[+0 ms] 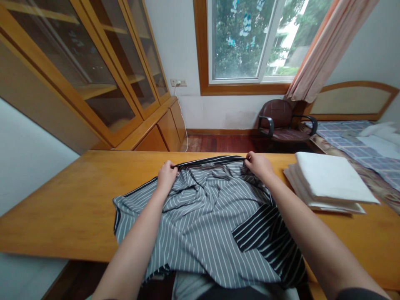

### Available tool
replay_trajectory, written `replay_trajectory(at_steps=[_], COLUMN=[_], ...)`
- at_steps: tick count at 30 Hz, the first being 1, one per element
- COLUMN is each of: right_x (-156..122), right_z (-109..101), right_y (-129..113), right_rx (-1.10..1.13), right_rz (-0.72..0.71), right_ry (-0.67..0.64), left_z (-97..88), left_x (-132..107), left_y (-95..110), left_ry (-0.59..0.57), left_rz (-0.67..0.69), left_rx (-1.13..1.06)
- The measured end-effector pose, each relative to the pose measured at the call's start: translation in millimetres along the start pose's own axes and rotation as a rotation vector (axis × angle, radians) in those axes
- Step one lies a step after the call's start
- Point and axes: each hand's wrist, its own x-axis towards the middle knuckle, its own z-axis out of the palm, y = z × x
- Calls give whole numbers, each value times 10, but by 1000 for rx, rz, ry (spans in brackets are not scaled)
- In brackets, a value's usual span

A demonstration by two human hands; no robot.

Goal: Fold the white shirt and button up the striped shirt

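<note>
A grey garment with thin white stripes and black striped panels [203, 216] lies spread on the wooden table [78, 200], its near part hanging over the front edge. My left hand [166, 175] is closed on the garment's far black edge at the left. My right hand [258, 163] pinches the same edge further right. The edge is stretched taut between the two hands near the table's far side.
A stack of folded white cloth [328, 181] sits on the table to the right. Beyond the table stand a dark armchair [283, 121], a bed with a checked cover [359, 141], a glass-door cabinet [103, 71] at left, and a window [250, 37].
</note>
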Motion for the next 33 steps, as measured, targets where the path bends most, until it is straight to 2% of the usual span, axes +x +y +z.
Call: replay_trajectory(at_steps=[3, 5, 7, 11, 15, 18, 20, 24, 26, 29, 33], right_x=[58, 83, 93, 43, -141, -341, -473, -653, -684, -660, -536], right_z=[-76, -71, -21, 166, 378, 550, 672, 833, 816, 664, 412], right_y=[4, -10, -22, -18, -23, -63, -103, -195, -228, -214, -6], right_rx=[213, 331, 394, 384, 283, 170, 107, 21, 37, 134, 232], right_rz=[77, 52, 28, 10, -41, -218, -326, -314, -308, -280, -100], right_ry=[207, 273, 287, 187, 47, -3, -22, -29, -34, 0, 150], left_z=[24, 64, 125, 294, 403, 401, 399, 486, 558, 639, 652], left_x=[81, 136, 169, 93, -161, -383, -524, -764, -841, -884, -853], left_y=[79, 129, 151, 103, 95, 236, 382, 636, 685, 660, 563], left_ry=[78, 151, 171, 34, -35, -60, -117, -247, -305, -348, -346], left_rz=[15, 67, 123, 182, 255, 368, 455, 546, 532, 490, 485], left_rx=[-84, -100, -108, -40, 63, 138, 194, 268, 281, 284, 282])
